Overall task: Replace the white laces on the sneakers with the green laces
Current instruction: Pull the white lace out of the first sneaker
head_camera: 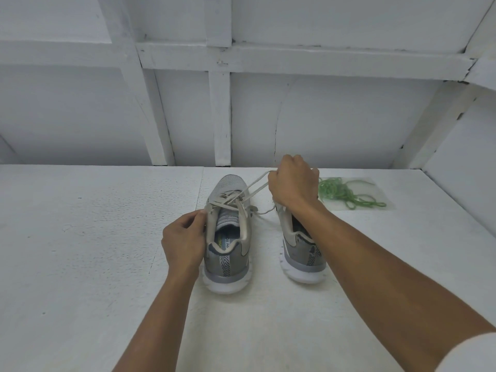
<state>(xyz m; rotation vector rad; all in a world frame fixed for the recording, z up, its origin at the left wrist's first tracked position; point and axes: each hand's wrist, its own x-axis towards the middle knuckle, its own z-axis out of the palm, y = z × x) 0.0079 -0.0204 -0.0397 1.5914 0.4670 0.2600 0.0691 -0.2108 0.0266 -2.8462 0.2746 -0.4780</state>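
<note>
Two grey sneakers with white soles stand heel-toward-me on a white surface. My left hand (183, 241) grips the collar on the left side of the left sneaker (228, 237). A white lace (255, 185) runs taut from that shoe's eyelets up and to the right into my right hand (294, 183), which pinches it above the table. My right forearm covers the front of the right sneaker (302, 253). The green laces (346, 193) lie in a loose tangle to the right of my right hand.
The green laces rest on a clear plastic sheet (381, 206). A white panelled wall (241, 116) with wooden battens rises right behind the shoes. The white table top (94, 237) stretches wide to the left.
</note>
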